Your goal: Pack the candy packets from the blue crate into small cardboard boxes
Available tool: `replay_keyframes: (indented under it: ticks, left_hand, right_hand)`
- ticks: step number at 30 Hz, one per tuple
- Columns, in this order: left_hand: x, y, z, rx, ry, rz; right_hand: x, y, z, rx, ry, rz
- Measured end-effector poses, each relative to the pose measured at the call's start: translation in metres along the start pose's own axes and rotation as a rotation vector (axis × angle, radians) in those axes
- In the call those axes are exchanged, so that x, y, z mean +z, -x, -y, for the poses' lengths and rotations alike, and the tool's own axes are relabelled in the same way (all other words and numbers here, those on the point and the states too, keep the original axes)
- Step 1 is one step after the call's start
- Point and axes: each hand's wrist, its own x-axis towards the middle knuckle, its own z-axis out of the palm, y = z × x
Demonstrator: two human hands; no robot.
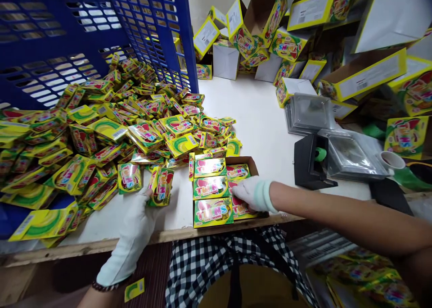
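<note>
My left hand (140, 213), in a white glove, grips a small yellow-green TWINS candy box (162, 186) by its edge, in front of the pile. Another such box (129, 177) lies just beyond its fingertips. An open brown carton (253, 167) sits at the table's front edge, with TWINS boxes (212, 211) laid in two columns. Over the right column, my gloved right hand (251, 193) reaches in with fingers bent together, touching the boxes there. Its palm side is hidden, so whether it pinches one I cannot tell.
A large heap of small boxes (145, 105) spills from a tipped blue plastic crate (189, 38) on the left. Empty display cartons (290, 44) are stacked at the back right. A black tape dispenser (308, 161), clear plastic trays (354, 152) and a white cup (392, 160) stand at right.
</note>
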Motion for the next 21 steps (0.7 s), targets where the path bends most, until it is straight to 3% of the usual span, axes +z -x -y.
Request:
replay_keyframes:
  ticks: [3, 5, 7, 11, 14, 18, 21]
  left_hand:
    - [0.017, 0.017, -0.025, -0.196, 0.319, 0.048]
    - [0.030, 0.026, -0.037, -0.273, 0.417, 0.116]
    - [0.044, 0.035, -0.045, -0.282, 0.421, 0.181]
    - [0.070, 0.050, -0.055, -0.068, 0.282, 0.276]
    - [0.087, 0.059, -0.061, 0.191, 0.063, 0.289]
    - [0.087, 0.051, -0.058, 0.481, -0.199, 0.135]
    - [0.074, 0.022, -0.043, 0.491, -0.322, -0.035]
  right_hand:
    - [0.008, -0.001, -0.001, 0.008, -0.051, -0.005]
    - [0.000, 0.003, -0.008, -0.004, -0.095, 0.041]
    - [-0.017, 0.014, -0.014, -0.044, -0.211, -0.010]
    - [-0.047, 0.037, -0.012, -0.184, -0.719, -0.368]
    - [-0.051, 0.045, -0.005, -0.263, -0.938, -0.475]
    - [-0.055, 0.059, -0.020, -0.270, -0.735, -0.613]
    - [-0.067, 0.064, -0.044, -0.192, -0.522, -0.476]
